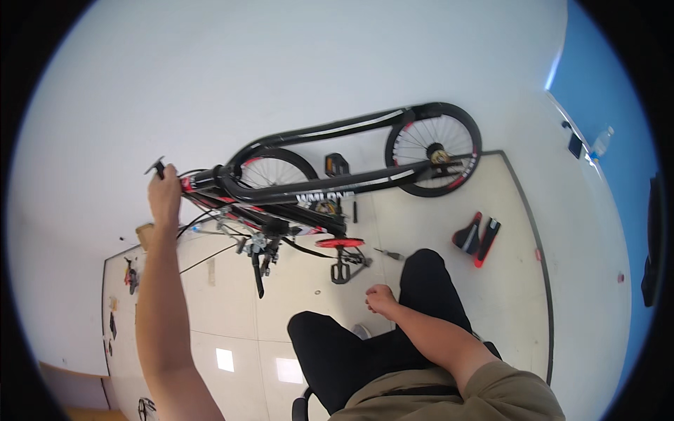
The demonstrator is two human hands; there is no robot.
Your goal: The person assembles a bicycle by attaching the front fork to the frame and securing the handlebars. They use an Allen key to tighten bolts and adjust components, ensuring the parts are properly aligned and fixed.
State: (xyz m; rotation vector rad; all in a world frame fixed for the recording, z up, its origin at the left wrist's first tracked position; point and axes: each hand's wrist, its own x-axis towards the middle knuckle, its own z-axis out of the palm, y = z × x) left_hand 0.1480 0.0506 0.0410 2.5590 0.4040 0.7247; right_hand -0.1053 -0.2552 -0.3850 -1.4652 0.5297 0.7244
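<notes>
A black and red bicycle (295, 191) is tipped in front of me, its thick fork legs stretching right to a spoked wheel (433, 149). My left hand (165, 196), arm outstretched, is closed round its front end beyond the head tube. A dark, flat-ended piece sticks out past that hand; its kind is unclear. Another wheel (277, 172) shows behind the fork. Below the frame are a red chainring (340, 243) and a black pedal (340, 272). My right hand (381, 300) hovers by my right knee, fingers curled, touching no part of the bicycle; nothing shows in it.
A screwdriver (390, 254) lies on the pale floor beyond my right knee. Farther right are a black and red saddle (467, 237) and a long red-and-black piece (486, 243). A small ring (317, 292) lies nearer. A bottle (602, 142) stands by the blue wall.
</notes>
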